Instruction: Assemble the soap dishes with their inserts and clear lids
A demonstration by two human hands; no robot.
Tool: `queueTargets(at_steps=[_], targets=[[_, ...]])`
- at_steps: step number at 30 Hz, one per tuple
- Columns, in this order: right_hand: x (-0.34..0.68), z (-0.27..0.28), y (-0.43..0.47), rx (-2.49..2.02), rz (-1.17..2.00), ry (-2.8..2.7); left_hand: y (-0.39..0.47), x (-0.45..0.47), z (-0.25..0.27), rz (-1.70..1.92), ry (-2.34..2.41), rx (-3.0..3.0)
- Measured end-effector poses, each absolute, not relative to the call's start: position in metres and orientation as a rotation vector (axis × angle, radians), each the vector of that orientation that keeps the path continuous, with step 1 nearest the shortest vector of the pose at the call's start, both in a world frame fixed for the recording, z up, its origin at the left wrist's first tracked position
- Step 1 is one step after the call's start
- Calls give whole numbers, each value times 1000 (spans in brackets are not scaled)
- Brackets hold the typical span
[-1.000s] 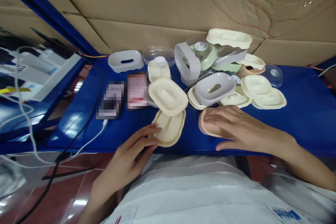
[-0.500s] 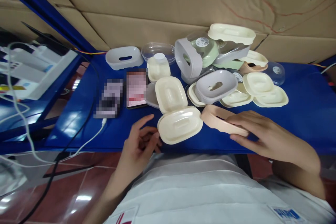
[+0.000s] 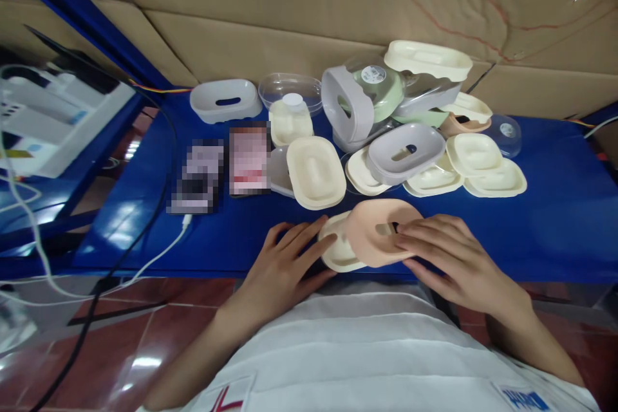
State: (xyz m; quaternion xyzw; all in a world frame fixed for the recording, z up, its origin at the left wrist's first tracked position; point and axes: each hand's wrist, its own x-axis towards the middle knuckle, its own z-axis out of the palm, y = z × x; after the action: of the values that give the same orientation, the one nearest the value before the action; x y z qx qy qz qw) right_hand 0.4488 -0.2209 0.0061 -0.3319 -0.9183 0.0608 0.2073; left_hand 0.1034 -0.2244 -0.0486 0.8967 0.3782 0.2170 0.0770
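Note:
My right hand (image 3: 449, 257) grips the right end of a peach soap dish base (image 3: 374, 241), an oval shell with a slot in its floor. The base is tilted and overlaps the right part of a cream soap dish tray (image 3: 338, 261) close to the front edge. My left hand (image 3: 292, 257) holds that tray at its left end, fingers over the rim and thumb on the near side. Just behind, another cream tray (image 3: 316, 174) leans over a grey piece (image 3: 282, 170). Whether base and tray touch, I cannot tell.
Grey base (image 3: 405, 151), stacked cream trays (image 3: 495, 183) and a pile of grey, green and clear pieces (image 3: 357, 106) lie behind. Two blurred phones (image 3: 197, 177) are at left, one with a white charging cable (image 3: 164, 248). Cardboard (image 3: 290, 6) lines the back.
The peach base has moved left and tipped over the near cream tray. My left hand has come right and taken hold of that tray, which has shifted right, away from the other cream tray.

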Motion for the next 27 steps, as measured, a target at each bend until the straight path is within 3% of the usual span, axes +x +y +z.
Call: queueTargets(at_steps=[5,14,27], targets=[[420,-13,-219,-804,140,-2646,-225,97,-53,901,1060,2607],[392,-22,-216,-739,-93,-2663,-222,94,-55,848,1040,2545],[417,-19,-205,-795,80,-2559,-220,95,-49,805,925,2556]])
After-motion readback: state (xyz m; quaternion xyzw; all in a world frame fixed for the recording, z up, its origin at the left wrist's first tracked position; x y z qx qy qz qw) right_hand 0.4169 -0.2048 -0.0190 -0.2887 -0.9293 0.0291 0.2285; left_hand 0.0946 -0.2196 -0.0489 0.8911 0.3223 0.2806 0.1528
